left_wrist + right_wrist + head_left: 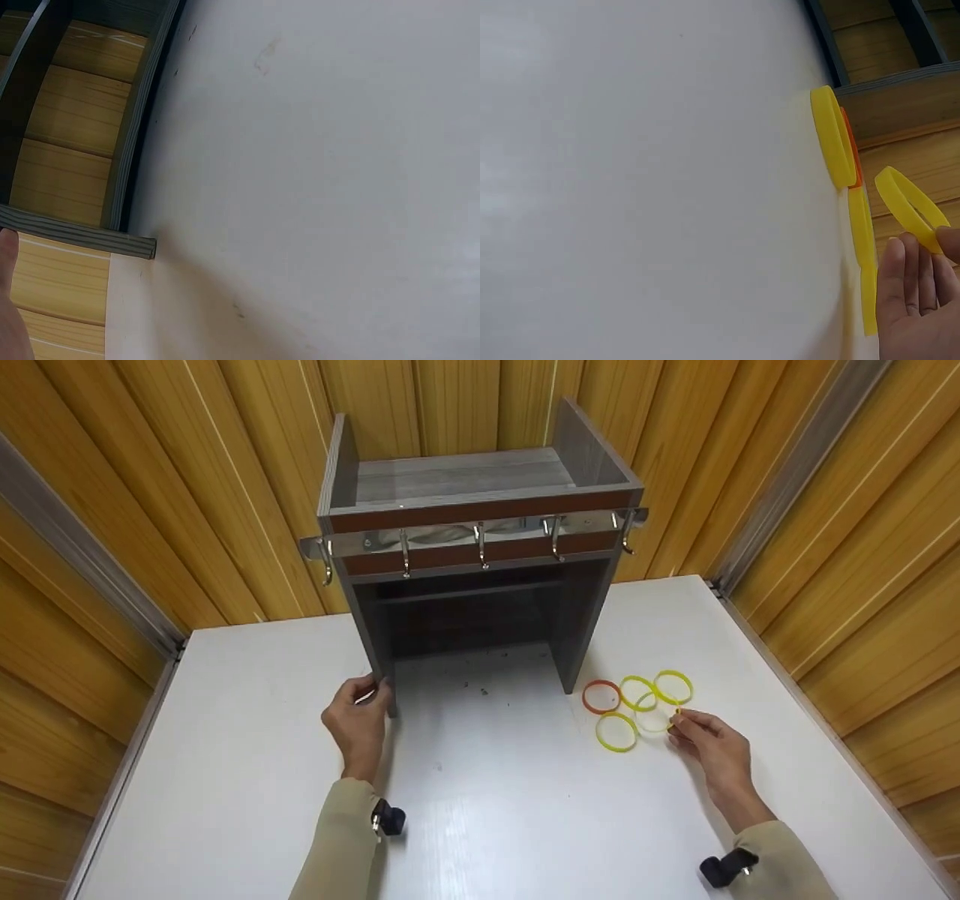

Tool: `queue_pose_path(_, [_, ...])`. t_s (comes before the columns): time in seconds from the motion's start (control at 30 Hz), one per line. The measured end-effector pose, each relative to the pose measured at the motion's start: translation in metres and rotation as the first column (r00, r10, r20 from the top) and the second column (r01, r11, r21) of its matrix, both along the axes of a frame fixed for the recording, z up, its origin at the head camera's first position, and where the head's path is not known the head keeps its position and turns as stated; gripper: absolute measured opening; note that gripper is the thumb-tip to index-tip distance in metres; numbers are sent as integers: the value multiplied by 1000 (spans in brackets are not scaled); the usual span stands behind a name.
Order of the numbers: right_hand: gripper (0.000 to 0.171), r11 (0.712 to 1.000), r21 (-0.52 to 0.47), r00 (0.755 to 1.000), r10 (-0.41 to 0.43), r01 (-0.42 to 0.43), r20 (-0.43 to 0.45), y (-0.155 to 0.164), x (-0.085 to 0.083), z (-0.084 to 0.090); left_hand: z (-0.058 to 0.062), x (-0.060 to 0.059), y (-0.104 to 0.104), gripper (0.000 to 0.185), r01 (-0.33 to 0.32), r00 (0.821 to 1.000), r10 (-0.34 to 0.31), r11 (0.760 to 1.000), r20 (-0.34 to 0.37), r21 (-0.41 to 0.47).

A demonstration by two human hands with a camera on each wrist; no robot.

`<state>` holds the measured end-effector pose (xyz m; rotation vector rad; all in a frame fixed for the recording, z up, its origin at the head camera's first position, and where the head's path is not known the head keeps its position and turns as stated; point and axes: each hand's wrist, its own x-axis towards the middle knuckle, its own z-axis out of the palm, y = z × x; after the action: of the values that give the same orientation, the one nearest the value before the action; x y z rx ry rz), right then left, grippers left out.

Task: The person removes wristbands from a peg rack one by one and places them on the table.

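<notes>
My right hand [716, 750] pinches a yellow silicone wristband [902, 210] between thumb and fingertips, raised and tilted over the white table. Beside it lie several more wristbands: an orange-red one [602, 682] and yellow ones, such as the nearest [616, 749] and the far right one [673, 673]. A grey wooden stand [589, 622] stands upright at the back. Its left side panel is gripped low at the front edge by my left hand [358, 727], with the thumb on the inner side. Only part of that hand shows in the left wrist view.
Across the stand's front runs a metal rail [450, 537] with several hooks that jut forward, none carrying a band. An open tray [465, 476] forms the stand's top. Wood-panelled walls [862, 585] close in the white table [487, 810] at the back and sides.
</notes>
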<state>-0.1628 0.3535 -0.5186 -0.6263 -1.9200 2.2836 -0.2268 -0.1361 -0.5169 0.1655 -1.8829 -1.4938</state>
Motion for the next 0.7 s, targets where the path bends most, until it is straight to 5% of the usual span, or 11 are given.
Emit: queue_pose_path(0.7, [44,985,147,994,77,-87,73,9,6,-12,1,1,1,11,-4,1000,4,1000,-12,7])
